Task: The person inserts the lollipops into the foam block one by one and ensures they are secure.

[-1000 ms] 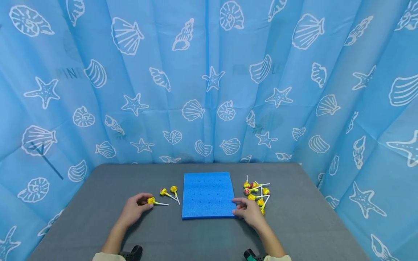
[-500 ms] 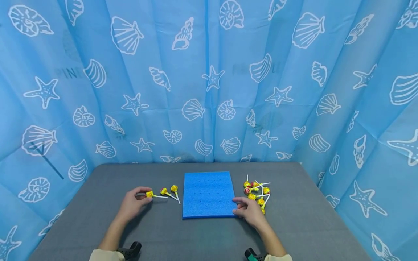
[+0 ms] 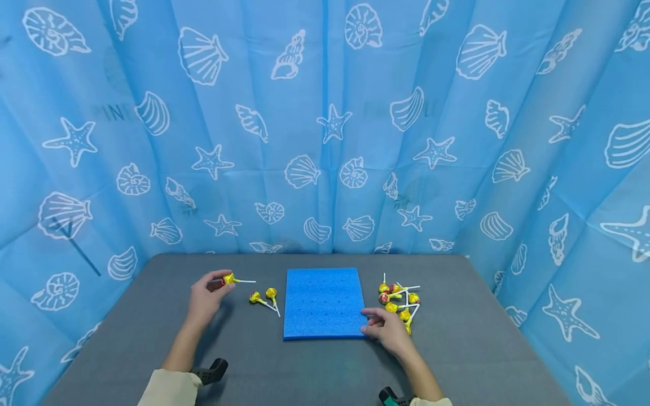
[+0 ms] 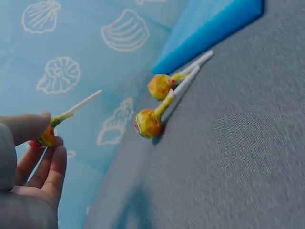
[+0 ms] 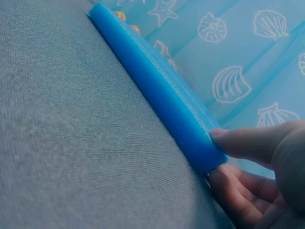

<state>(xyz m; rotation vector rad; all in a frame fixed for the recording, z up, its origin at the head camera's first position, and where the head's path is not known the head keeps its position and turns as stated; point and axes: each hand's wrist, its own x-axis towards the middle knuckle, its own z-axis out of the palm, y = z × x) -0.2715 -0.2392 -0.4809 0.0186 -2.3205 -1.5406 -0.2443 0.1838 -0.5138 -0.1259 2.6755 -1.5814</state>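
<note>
My left hand (image 3: 205,301) pinches a lollipop (image 3: 229,279) by its yellow-and-red wrapped head, raised above the left part of the table. Its white stick points to the right; in the left wrist view the thumb and fingertips close on the candy (image 4: 46,137). A square blue foam board (image 3: 325,304) with rows of small holes lies flat in the middle. At its near right corner my right hand (image 3: 391,331) grips the edge, thumb on top and fingers against the side and underside in the right wrist view.
Two more lollipops (image 3: 271,294) lie left of the board, their sticks crossing. On the right is a loose pile of several lollipops (image 3: 391,307), partly behind my right hand. A blue shell-patterned curtain (image 3: 325,141) encloses the grey table (image 3: 325,372) at the back and sides.
My left hand has lifted the lollipop off the table and carried it away from me and slightly left. My right hand and the board have stayed in place.
</note>
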